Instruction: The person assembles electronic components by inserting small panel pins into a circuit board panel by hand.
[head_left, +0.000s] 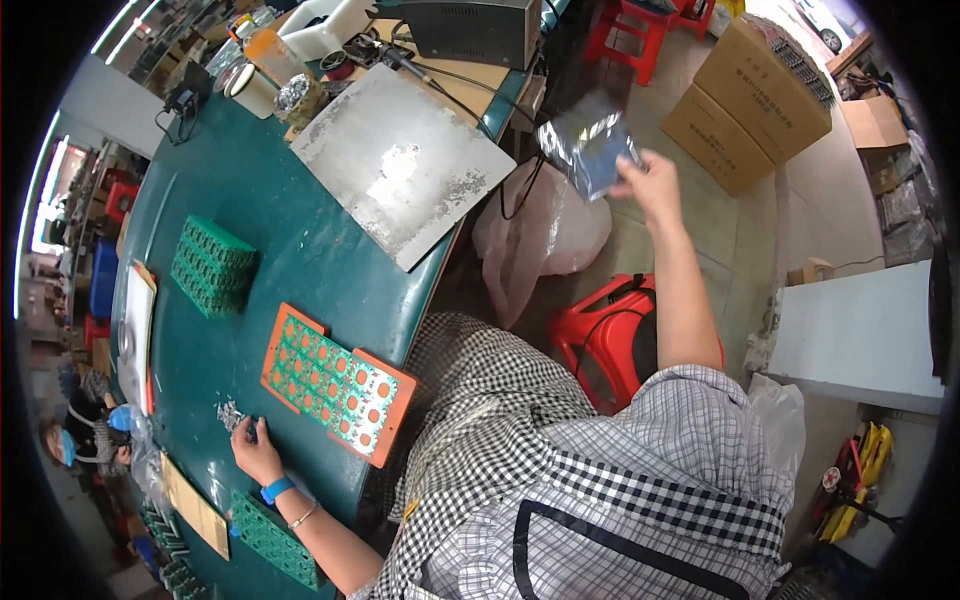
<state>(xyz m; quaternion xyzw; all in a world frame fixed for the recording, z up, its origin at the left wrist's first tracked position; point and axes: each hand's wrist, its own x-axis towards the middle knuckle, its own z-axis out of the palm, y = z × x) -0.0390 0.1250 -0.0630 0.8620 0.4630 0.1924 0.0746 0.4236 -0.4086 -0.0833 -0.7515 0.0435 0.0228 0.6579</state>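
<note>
My right hand is raised off the table's side, gripping a shiny silvery-grey plastic bag by its edge; the bag is slightly blurred. On the green table, my left hand has its fingers curled beside a small heap of tiny metal parts. What sits between those fingers, if anything, is too small to make out. Near the left hand lies an orange tray carrying a green circuit board panel with rows of round orange spots.
A stack of green boards and more green boards rest on the table. Beyond are a metal plate and a dark box-shaped device. A red stool, cartons and another person are around.
</note>
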